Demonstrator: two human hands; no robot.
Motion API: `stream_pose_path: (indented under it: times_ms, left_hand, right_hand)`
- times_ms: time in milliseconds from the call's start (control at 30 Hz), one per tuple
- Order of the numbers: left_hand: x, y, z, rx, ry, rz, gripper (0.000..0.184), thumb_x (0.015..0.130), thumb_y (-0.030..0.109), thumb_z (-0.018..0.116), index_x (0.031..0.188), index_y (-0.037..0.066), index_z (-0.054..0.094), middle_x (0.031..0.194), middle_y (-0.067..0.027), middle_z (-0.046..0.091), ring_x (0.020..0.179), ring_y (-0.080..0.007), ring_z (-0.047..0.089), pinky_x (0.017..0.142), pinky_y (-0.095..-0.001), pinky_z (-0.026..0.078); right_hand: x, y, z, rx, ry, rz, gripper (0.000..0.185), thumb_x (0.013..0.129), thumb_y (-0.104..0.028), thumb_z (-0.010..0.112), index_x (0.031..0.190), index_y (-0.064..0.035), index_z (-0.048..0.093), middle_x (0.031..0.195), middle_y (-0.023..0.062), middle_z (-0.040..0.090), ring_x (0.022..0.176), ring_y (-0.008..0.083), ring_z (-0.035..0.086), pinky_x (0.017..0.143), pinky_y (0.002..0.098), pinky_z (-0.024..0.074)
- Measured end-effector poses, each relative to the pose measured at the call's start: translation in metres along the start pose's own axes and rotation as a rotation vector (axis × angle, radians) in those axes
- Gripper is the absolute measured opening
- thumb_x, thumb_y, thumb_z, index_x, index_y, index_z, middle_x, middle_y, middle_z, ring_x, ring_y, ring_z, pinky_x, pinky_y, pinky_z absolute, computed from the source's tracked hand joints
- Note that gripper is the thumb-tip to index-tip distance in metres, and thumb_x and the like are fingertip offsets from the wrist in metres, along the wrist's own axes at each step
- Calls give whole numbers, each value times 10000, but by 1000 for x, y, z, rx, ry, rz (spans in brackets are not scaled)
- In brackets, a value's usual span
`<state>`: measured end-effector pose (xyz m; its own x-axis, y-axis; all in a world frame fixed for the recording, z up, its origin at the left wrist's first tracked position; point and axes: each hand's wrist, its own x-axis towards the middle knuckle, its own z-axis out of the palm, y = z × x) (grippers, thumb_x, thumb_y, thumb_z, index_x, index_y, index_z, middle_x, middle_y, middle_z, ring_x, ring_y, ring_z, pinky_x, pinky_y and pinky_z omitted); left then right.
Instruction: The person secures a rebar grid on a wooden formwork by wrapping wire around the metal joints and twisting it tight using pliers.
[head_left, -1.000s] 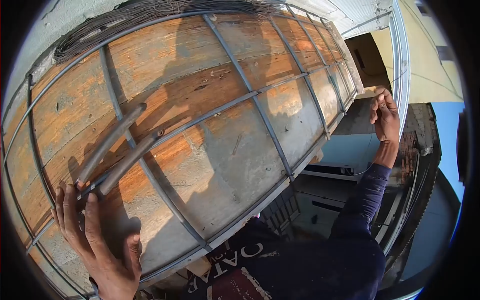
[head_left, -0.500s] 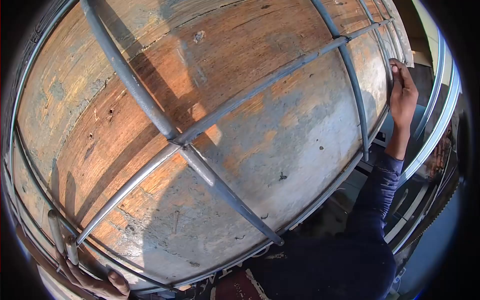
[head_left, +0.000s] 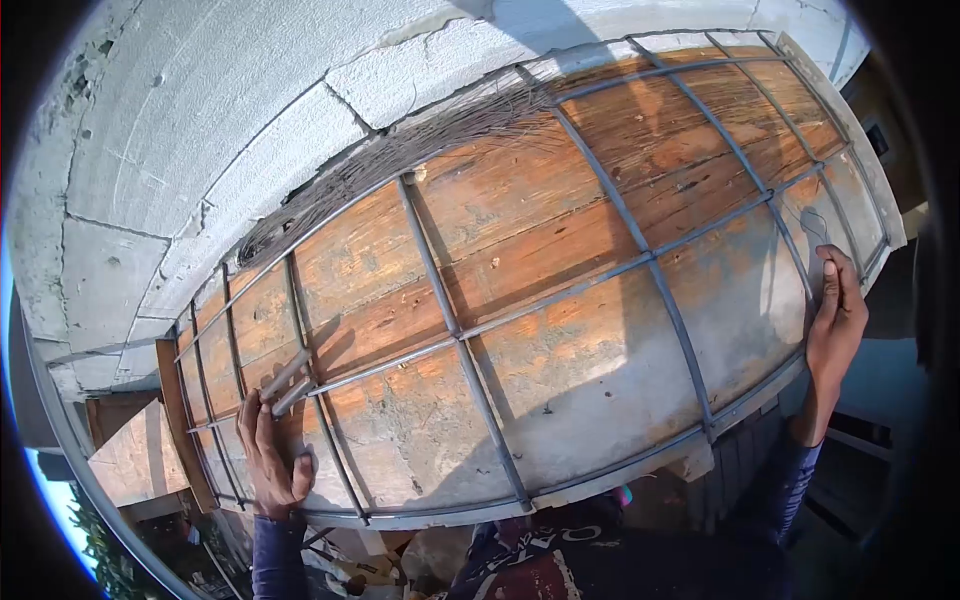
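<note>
My left hand (head_left: 270, 460) is at the left part of the grid, its fingers wrapped round a tool with two grey handles like pincers (head_left: 292, 380). The handle ends stick out beside a crossing of the steel bars (head_left: 455, 335). My right hand (head_left: 836, 310), at the right end, pinches a thin bent piece of tie wire (head_left: 815, 225) between thumb and fingers. The wire's loop stands up near a bar crossing. The bars form a grid over a weathered plywood panel (head_left: 560, 350), grey with cement in places. The tool's jaws are hidden.
A bundle of thin wires (head_left: 440, 150) lies along the panel's far edge, against a wall of pale blocks (head_left: 240, 110). Boards edge the panel at the left (head_left: 185, 430) and right (head_left: 850, 120). Rubble (head_left: 430, 555) shows below the near edge.
The view has drawn back and now takes in the whole panel and the wall. My left hand appears farther in over the grid with the tool. A wire loop now shows at my right fingertips.
</note>
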<state>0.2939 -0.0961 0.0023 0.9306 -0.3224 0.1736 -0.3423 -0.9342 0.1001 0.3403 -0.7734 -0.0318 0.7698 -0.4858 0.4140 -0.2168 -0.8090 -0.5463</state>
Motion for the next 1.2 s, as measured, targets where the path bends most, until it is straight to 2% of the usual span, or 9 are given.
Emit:
stream_pose_path:
  times_ms: [200,233,267,333,367,433,733,900,1200]
  left_hand:
    - [2,5,-2,-62,37,-36,872,980,607,512,1602,40,288,1575,-316,355,1397,-505,414,1163,-593,314]
    - [5,8,-6,-126,59,-51,809,978,440,618,1597,24,302,1524,-303,417,1346,-473,476,1133,-545,369]
    - [8,8,-8,-109,79,-78,809,978,440,618,1597,24,302,1524,-303,417,1346,-473,476,1133,-545,369]
    - [11,6,-10,-297,55,-328,711,929,139,673,1557,11,366,1408,-279,496,1262,-449,536,1070,-494,439]
    - [16,3,-10,-284,86,-346,711,929,139,673,1557,11,366,1408,-279,496,1262,-449,536,1070,-494,439]
    - [19,3,-10,-63,38,-177,699,845,-84,638,1504,1,422,1315,-252,518,1178,-447,563,1021,-466,476]
    - [20,74,-28,53,256,-245,625,883,-82,619,1475,12,443,1334,-233,520,1179,-443,565,980,-482,501]
    - [35,139,-30,-132,10,-155,617,874,-1,695,1456,11,492,1328,-224,542,1230,-438,548,1021,-487,484]
    - [151,122,-13,-227,212,-55,529,947,112,668,1445,16,516,1435,-226,537,1374,-426,480,1116,-490,441]
  right_hand:
    - [2,26,3,-45,-3,-71,318,1114,-228,490,1264,-10,666,1186,113,703,1135,199,628,1030,322,451]
    - [1,30,6,-18,-10,-92,318,1114,-228,490,1264,-10,666,1186,113,703,1135,199,628,1030,322,451]
    - [2,34,7,-13,-7,-106,323,1115,-227,487,1267,-2,662,1185,116,702,1131,202,626,1032,325,451]
    - [4,35,6,14,-10,-155,328,1115,-226,484,1270,6,658,1184,120,701,1127,206,625,1034,329,450]
    - [3,36,7,16,-11,-152,327,1115,-220,483,1270,13,654,1184,122,699,1121,210,623,1036,331,449]
    - [6,36,8,41,-19,-183,326,1115,-214,482,1269,19,650,1185,124,698,1116,213,621,1038,334,448]
    - [6,23,6,177,-109,-109,319,1107,-193,458,1257,28,631,1197,164,687,1127,275,623,1039,372,451]
    - [7,11,2,165,-124,-46,340,1103,-222,457,1254,10,653,1220,157,696,1138,306,634,1035,401,458]
    - [6,10,2,144,-161,-55,353,1107,-248,449,1268,-13,657,1234,136,689,1168,301,623,1034,404,450]
